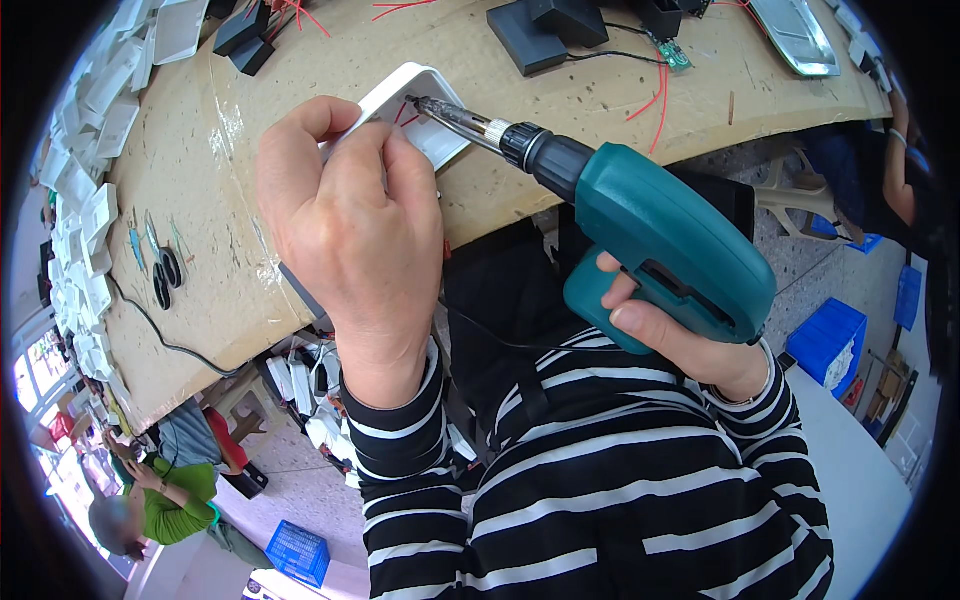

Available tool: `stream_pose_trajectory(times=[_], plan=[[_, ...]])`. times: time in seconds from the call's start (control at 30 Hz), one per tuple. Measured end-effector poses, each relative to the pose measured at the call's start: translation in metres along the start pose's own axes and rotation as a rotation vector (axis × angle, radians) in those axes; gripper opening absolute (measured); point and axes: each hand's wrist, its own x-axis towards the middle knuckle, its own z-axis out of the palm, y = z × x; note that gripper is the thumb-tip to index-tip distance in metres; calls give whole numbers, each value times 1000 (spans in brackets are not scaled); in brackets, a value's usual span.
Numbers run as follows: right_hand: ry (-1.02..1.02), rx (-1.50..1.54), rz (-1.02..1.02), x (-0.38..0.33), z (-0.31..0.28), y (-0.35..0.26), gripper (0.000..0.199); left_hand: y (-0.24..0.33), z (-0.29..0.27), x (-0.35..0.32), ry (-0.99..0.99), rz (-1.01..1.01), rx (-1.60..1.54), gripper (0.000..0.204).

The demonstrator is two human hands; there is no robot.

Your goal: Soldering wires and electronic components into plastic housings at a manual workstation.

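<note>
My right hand [670,325] is wrapped round the handle of a green and black soldering gun [670,230]. Its metal tip points down and left into a white plastic case [440,135] on the table's near side. Thin red wires [403,112] show inside the case, close to the tip. From the left, my left hand [350,200] grips the case with bent fingers; its fingertips dip inside, and whether they also pinch a wire cannot be seen. The exact spot where the tip touches is too small to make out.
Scissors [162,265] and a black cable [165,342] lie on the cardboard-covered table [230,210]. White cases [85,240] pile along its left edge. Black boxes [530,40] and a green circuit board [672,55] with red wires lie beyond. Other people are at both sides.
</note>
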Motion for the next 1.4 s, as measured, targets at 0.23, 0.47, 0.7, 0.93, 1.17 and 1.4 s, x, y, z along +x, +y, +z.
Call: stream_pose_trajectory(times=[0.23,0.47,0.7,0.93,1.17,1.4], plan=[[-16,-71,56,-1,-2,-4,47,0,0,0,-5,-7,3,6],[-14,-97,50,-2,-1,-2,47,0,-1,0,-1,-4,4,6],[-13,-86,-77,-4,-1,10,48,1,-1,1,-8,-10,12,5],[-9,-103,-133,-5,0,10,47,1,-1,0,-6,-14,15,5],[-2,-71,-138,-5,2,10,47,3,-3,1,-5,-18,17,4],[-47,-85,-125,-2,-1,11,46,2,0,0,-3,-13,8,4]])
